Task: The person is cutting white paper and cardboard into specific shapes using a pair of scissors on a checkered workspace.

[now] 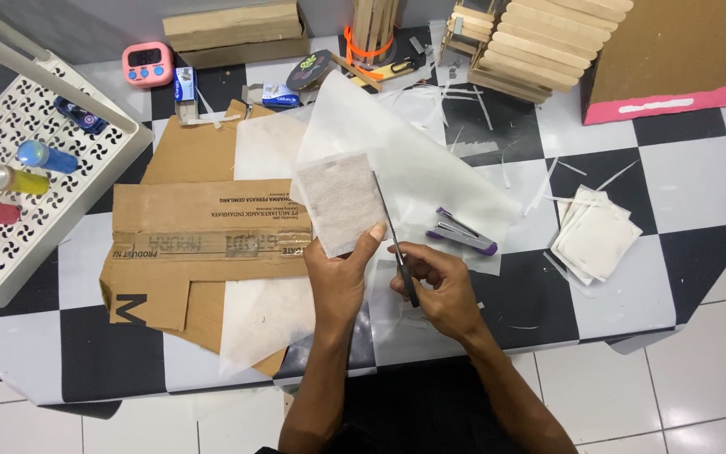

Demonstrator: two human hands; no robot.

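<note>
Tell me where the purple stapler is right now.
In the head view, the purple stapler lies on the translucent paper sheet, just above the right hand holding the scissors.

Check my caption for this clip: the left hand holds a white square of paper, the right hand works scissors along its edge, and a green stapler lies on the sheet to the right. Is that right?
Not quite: the stapler is purple, not green, as the head view shows. The rest holds: the left hand holds the white paper square, the right hand works the scissors along its edge, and the stapler lies on the sheet to the right.
</note>
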